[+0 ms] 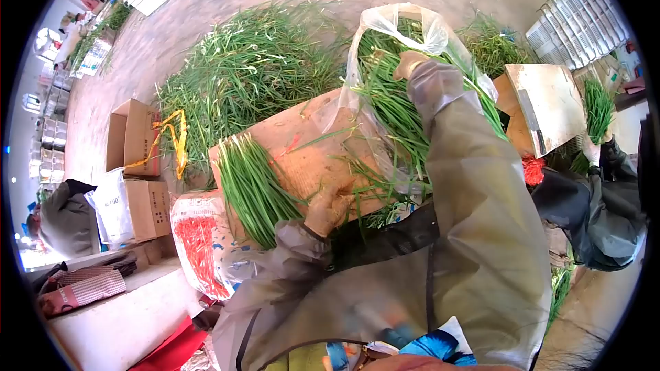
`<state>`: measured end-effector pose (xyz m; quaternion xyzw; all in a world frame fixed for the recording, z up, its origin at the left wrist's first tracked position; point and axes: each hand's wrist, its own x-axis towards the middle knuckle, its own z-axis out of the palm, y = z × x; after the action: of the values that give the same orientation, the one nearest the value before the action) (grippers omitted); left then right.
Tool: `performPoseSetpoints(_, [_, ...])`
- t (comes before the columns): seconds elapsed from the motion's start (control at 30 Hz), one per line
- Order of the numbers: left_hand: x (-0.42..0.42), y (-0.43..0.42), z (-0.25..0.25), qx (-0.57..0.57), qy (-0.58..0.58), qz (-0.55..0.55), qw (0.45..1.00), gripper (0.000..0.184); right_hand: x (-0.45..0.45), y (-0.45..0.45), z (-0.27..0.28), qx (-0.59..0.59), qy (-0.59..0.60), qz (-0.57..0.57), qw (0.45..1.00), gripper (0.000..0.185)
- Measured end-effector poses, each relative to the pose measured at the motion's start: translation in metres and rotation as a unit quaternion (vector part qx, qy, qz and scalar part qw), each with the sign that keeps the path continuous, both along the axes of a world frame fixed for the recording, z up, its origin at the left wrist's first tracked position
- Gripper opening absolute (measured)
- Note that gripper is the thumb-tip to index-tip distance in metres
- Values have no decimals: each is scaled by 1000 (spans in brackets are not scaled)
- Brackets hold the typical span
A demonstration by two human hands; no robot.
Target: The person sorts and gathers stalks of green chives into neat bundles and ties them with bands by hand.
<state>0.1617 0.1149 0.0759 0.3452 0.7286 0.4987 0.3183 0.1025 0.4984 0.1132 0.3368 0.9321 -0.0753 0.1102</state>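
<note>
A neat bundle of green chives (251,189) with pale cut ends lies on the left side of a wooden board (320,137). My left hand (328,210), in a tan glove, rests low on the board beside that bundle, fingers partly spread near loose green strands. My right hand (410,64), also gloved, reaches forward to the mouth of a clear plastic bag (354,72). Its fingers are curled over the ends of more chives (393,106) filling the bag; how many stalks it grips is hidden.
A big heap of loose chives (258,62) covers the floor ahead. To the left stand a bag of red ties (198,244) and cardboard boxes (134,137). At right, a co-worker's hand (592,151) holds chives (599,106) near another board (550,106) and stacked white crates (574,24).
</note>
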Motion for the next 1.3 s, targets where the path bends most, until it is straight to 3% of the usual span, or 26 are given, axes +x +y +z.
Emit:
performPoseSetpoints(0.03, [-1,11,0,3,-1,-1,1000,37,3,8,-4,-31,11,-5,999,55])
performPoseSetpoints(0.1, [-1,32,1,112,-198,21,974,35,14,17,-14,-73,54,-8,996,66])
performPoseSetpoints(0.13, [-9,43,3,93,-148,-10,985,36,19,17,-16,-86,78,-11,993,67])
performPoseSetpoints(0.2, [-19,68,10,120,-170,-17,978,39,28,17,-9,-110,143,3,984,70])
performPoseSetpoints(0.27, [-30,97,24,146,-187,-23,971,42,46,-9,35,-179,242,-22,953,68])
performPoseSetpoints(0.37, [-39,149,39,252,-272,103,923,55,71,-34,55,-157,381,-5,911,62])
performPoseSetpoints(0.4, [-37,170,41,289,-293,150,899,60,81,-49,72,-198,369,-4,908,60])
performPoseSetpoints(0.43, [-36,193,44,308,-273,199,889,48,86,-52,63,-171,371,10,913,55])
performPoseSetpoints(0.5, [-47,209,62,296,-319,140,890,43,93,-62,51,-165,348,50,921,52])
performPoseSetpoints(0.53, [-45,210,66,321,-363,142,863,41,97,-68,46,-78,349,76,931,49])
performPoseSetpoints(0.63, [-38,217,57,412,-398,135,809,42,113,-55,67,-167,315,166,919,65])
performPoseSetpoints(0.7, [-31,221,55,443,-382,112,803,44,119,-47,89,-322,397,137,848,75])
performPoseSetpoints(0.73, [-30,227,49,428,-352,100,826,52,116,-48,100,-279,370,130,876,77])
performPoseSetpoints(0.77, [-29,237,44,458,-556,68,690,52,111,-49,105,-235,341,121,902,80])
performPoseSetpoints(0.8, [-21,237,43,443,-417,27,793,55,104,-55,97,-228,306,101,919,85])
performPoseSetpoints(0.83, [-19,239,40,389,-173,11,905,62,94,-54,93,-199,299,92,929,82])
performPoseSetpoints(0.87, [-17,241,37,321,83,37,943,69,86,-35,82,-270,334,75,900,74])
performPoseSetpoints(0.9, [-9,228,64,328,-231,-28,916,84,83,-21,73,-341,365,57,865,66])
performPoseSetpoints(0.93, [-9,223,58,338,-252,8,907,88,90,-24,91,-404,421,18,812,42])
performPoseSetpoints(0.97, [-10,221,50,348,-274,45,895,93,91,-11,82,-470,521,34,711,37])
performPoseSetpoints(1.0, [-21,223,28,340,-217,76,912,91,99,-7,90,-487,536,38,689,36])
performPoseSetpoints(1.03, [-22,221,27,352,-254,103,895,86,105,-2,97,-504,550,41,665,34])
performPoseSetpoints(1.1, [-24,223,34,400,-333,54,852,86,109,9,93,-493,535,6,686,30])
performPoseSetpoints(1.2, [-28,241,41,358,-374,86,851,75,109,8,85,-517,534,56,666,21])
performPoseSetpoints(1.23, [-30,246,38,283,-386,146,866,68,107,6,83,-521,531,56,666,21])
performPoseSetpoints(1.3, [-29,251,33,315,-343,149,872,62,101,4,82,-515,509,-9,690,24])
